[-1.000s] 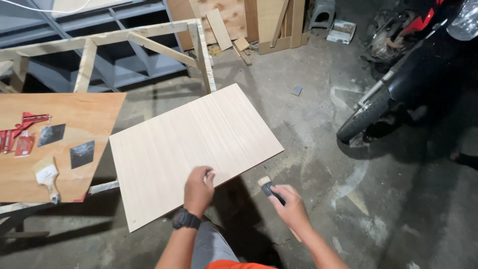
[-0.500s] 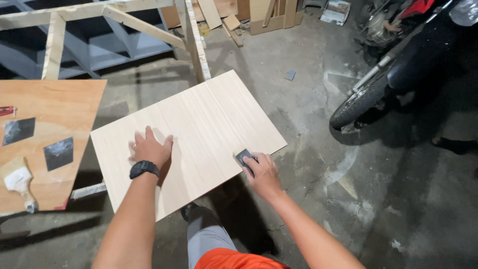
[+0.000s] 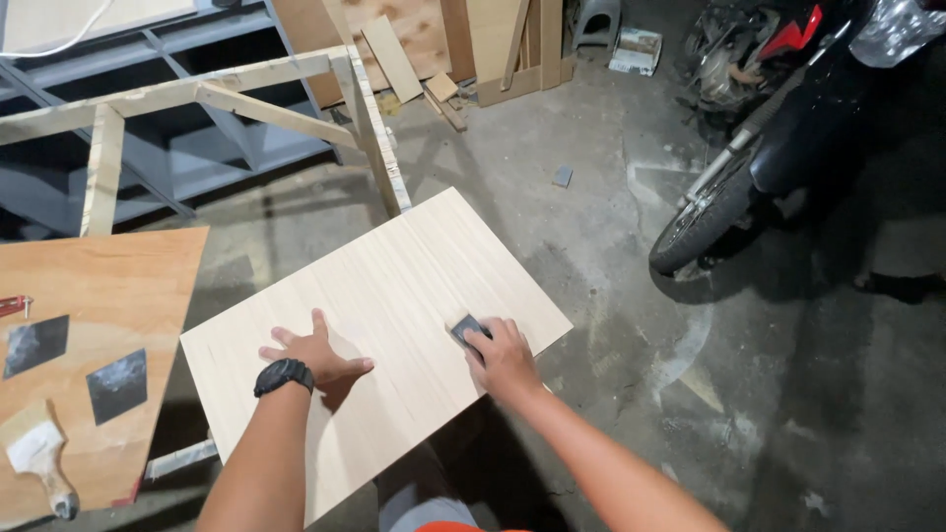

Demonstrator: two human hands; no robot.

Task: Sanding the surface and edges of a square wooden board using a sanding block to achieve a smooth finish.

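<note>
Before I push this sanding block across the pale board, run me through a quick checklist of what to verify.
1. Left hand flat on the pale board, spread fingers holding it down: ok.
2. Right hand gripping the dark sanding block, block on the board surface: ok.
3. Board surface ahead of the block free of loose items: ok.
4. What supports the board underneath: cannot tell, hidden.
5. Board's right corner overhangs the floor near the motorcycle wheel, which stands apart: ok.
6. Block's abrasive face condition: cannot tell.
</note>
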